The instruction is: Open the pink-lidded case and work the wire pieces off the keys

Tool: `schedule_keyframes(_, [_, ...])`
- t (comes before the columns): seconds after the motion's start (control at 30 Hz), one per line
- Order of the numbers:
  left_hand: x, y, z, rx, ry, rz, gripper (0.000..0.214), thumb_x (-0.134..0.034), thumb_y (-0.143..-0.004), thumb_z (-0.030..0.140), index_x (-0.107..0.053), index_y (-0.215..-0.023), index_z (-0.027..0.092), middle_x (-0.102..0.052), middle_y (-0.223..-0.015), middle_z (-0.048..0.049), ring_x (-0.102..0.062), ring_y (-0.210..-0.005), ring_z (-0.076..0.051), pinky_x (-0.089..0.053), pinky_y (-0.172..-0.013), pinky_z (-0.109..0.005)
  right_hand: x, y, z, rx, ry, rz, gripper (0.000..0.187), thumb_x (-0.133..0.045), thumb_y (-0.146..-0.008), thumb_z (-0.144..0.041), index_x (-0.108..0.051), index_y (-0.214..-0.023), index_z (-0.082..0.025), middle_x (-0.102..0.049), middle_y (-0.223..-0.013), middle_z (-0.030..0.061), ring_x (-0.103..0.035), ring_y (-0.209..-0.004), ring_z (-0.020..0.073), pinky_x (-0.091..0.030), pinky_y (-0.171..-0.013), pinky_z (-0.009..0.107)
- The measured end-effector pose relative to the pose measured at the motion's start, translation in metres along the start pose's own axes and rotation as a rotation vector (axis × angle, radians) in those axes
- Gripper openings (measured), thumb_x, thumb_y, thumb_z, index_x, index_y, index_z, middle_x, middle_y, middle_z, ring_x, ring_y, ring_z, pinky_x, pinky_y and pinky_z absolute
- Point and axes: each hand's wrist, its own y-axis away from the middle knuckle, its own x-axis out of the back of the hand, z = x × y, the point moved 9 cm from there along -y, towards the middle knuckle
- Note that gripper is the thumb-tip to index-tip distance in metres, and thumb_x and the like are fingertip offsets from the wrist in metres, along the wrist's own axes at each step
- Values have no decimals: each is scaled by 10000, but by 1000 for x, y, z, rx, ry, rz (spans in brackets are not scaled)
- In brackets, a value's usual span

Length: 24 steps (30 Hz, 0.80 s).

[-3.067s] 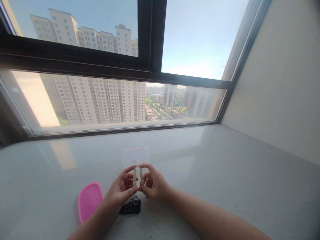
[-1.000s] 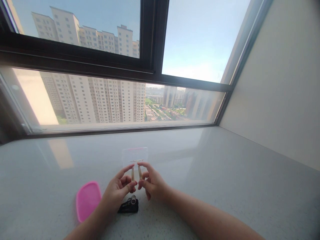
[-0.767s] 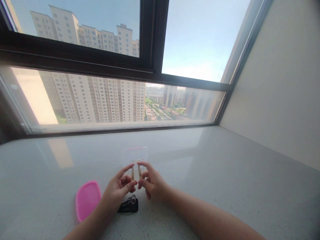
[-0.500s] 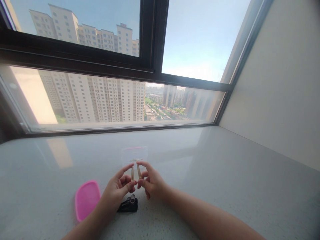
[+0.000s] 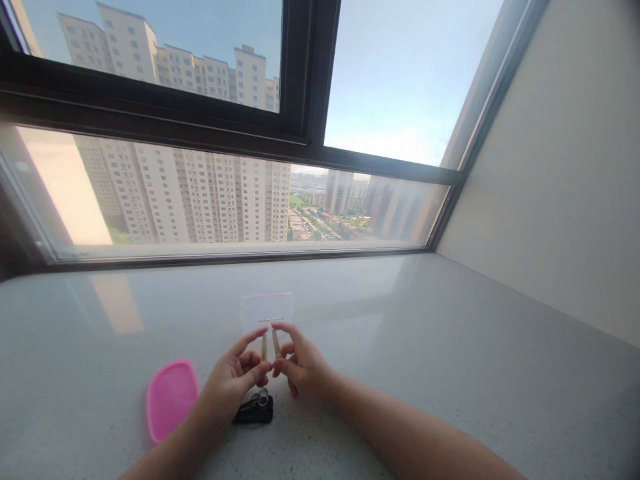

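Between thumb and forefinger, my left hand pinches a slim tapered gold-coloured piece by its two ends. My right hand grips a similar slim tapered gold-coloured piece the same way. Both pieces stand nearly upright, side by side, with a narrow gap between them. Their exact kind is too small to make out. Just below the hands, a black flat item lies on the pale speckled surface, with a small metal ring-shaped part on top.
A pink rounded tray or lid lies left of my left forearm, which partly covers it. Beyond my fingertips is a clear zip bag with thin gold-coloured bits at its near edge. A dark-framed window borders the surface, and a white wall rises at the right.
The two gold-coloured pieces are very slightly closer together. Both hands keep the same pinch, and the view has shifted a little.
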Motion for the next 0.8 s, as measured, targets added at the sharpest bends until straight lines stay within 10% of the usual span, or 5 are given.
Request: schedule_keyframes(0.8, [-3,-1,2,5,12,-1,641,-707,-722,308,-395,-1262,162,-561,-583,72,-516,-549,-115,-391,-560,-254,1,0,0,6,-10,17,593,-562,-826,-201,-290,-1340,-318,-572,-740,-54,-432,-331,29,-357,-268,116])
